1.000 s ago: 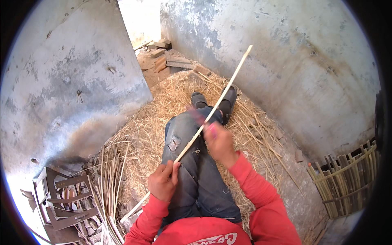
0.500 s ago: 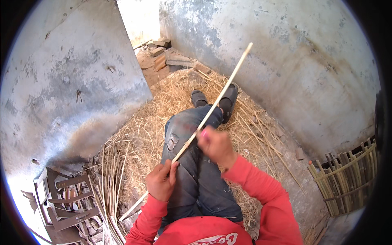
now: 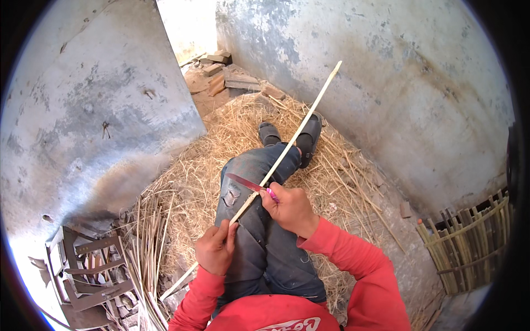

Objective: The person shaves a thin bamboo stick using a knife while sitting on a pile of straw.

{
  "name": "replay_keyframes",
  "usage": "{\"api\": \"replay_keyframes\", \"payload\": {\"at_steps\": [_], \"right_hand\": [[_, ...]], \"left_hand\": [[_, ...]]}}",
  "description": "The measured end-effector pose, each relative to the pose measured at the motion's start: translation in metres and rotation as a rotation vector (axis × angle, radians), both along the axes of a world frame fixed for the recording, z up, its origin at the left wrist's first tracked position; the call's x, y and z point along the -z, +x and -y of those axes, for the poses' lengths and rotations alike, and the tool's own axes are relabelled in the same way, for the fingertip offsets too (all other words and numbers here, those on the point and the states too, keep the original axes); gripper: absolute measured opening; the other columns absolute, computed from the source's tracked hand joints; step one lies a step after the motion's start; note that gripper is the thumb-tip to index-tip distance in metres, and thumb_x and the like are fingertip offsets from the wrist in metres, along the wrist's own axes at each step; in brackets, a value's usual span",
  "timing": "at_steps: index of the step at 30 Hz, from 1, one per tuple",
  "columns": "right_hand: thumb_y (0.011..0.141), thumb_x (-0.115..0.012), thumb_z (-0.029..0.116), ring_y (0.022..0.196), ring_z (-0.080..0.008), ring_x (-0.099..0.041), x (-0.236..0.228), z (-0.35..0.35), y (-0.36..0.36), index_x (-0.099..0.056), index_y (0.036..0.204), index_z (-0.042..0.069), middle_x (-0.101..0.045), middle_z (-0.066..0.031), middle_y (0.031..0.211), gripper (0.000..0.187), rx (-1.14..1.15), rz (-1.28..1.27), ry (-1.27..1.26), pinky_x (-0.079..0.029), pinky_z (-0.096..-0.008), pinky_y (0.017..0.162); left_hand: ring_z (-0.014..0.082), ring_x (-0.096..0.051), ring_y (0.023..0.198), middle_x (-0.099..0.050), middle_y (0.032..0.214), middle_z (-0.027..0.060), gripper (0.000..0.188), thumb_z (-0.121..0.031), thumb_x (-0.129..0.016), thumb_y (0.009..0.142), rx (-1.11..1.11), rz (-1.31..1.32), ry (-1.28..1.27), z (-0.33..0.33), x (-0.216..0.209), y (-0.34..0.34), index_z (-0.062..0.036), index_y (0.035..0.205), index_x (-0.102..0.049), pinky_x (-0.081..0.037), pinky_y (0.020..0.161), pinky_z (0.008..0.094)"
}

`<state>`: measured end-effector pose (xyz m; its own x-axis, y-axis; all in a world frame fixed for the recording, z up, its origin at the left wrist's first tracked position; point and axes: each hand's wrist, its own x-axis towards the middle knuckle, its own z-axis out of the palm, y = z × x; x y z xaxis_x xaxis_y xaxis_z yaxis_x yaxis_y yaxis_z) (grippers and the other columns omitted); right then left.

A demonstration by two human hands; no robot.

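A long pale strip of split bamboo or cane [image 3: 302,124] slants across my thighs, from lower left to upper right. My left hand [image 3: 215,248] pinches it between thumb and fingers near its lower part, and its tail runs on past my left wrist. My right hand [image 3: 292,208] is closed round the pink handle of a knife [image 3: 244,181]. The dark reddish blade points left and lies across the strip, just above a roughened, notched-looking spot over my knee. Whether the edge bites into the strip I cannot tell.
Long thin strips [image 3: 144,243] stand bundled at the left, beside a dark metal frame [image 3: 99,270]. Shavings and straw [image 3: 190,165] cover the floor round my legs. A slatted basket-like piece [image 3: 469,243] is at the right by the wall. Broken bricks [image 3: 216,83] lie far ahead.
My right hand has moved slightly down along the strip, and the knife blade, blurred before, now shows clearly across it. My left hand keeps its hold and has barely shifted.
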<state>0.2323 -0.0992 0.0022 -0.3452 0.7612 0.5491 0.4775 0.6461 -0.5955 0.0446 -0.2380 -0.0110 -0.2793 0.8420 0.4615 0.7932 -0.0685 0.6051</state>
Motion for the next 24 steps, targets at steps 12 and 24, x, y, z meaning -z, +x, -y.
{"api": "replay_keyframes", "payload": {"at_steps": [12, 24], "right_hand": [[0.104, -0.062, 0.026, 0.05, -0.0349, -0.063, -0.003, -0.072, 0.032, -0.066, 0.082, 0.0, -0.06, -0.0203, 0.059, 0.035, 0.272, -0.2, 0.012, -0.044, -0.0465, 0.049], [0.108, -0.059, 0.035, 0.045, -0.0275, -0.049, -0.023, -0.135, 0.088, -0.064, 0.075, 0.0, -0.052, -0.0163, 0.054, 0.048, 0.444, -0.271, -0.04, -0.037, -0.0435, 0.048]], "left_hand": [[0.0289, -0.055, 0.049, -0.055, 0.063, 0.0111, 0.013, -0.02, -0.078, 0.095, 0.041, -0.084, -0.02, -0.003, 0.004, -0.006, -0.0101, 0.102, -0.077, -0.042, 0.048, 0.0415], [0.0253, -0.057, 0.051, -0.061, 0.064, 0.0134, 0.015, -0.011, -0.08, 0.092, 0.092, -0.023, -0.008, 0.004, -0.001, -0.012, -0.0035, 0.105, -0.078, -0.044, 0.052, 0.0366]]}}
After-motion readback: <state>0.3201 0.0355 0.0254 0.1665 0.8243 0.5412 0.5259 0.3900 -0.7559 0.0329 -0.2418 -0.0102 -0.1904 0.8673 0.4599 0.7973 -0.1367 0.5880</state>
